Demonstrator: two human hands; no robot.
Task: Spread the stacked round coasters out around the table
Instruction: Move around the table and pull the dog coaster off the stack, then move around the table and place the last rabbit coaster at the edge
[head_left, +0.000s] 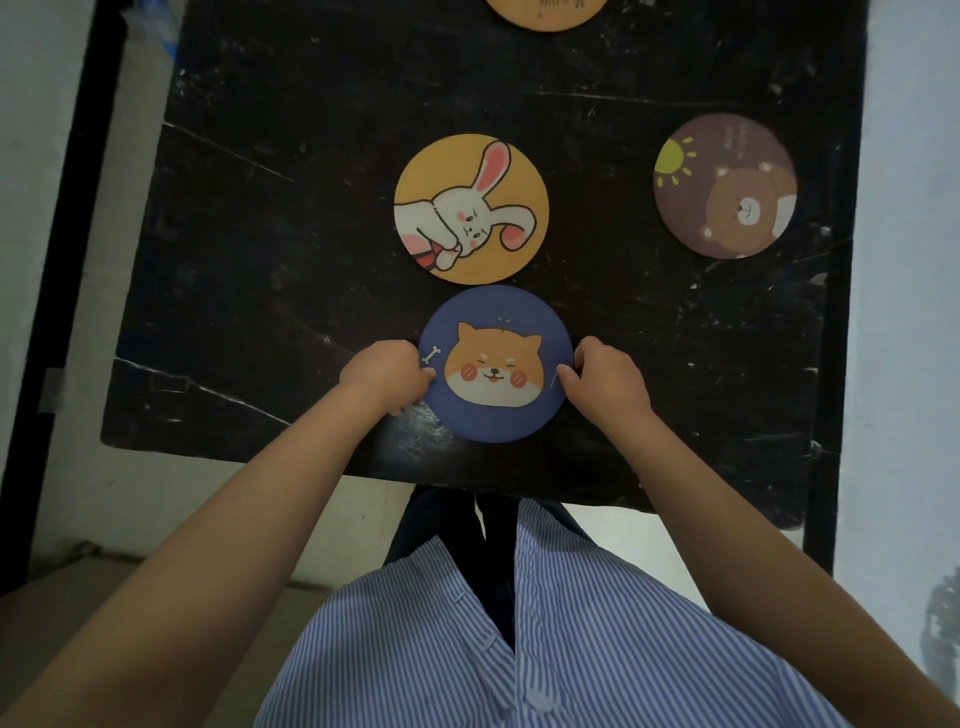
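Observation:
A blue round coaster with a dog face (493, 410) lies near the front edge of the black table (260, 260). My left hand (387, 374) pinches its left rim and my right hand (605, 376) pinches its right rim. Just behind it, almost touching, lies a yellow coaster with a white rabbit (470, 208). A brown coaster with a bear and a sun (724, 184) sits at the right side. An orange coaster (545, 13) is cut off by the top of the frame at the far edge.
The table's left half is bare, scratched black surface. Its front edge (363, 462) runs just below my hands. A black frame post (823, 467) stands at the right, pale walls on both sides.

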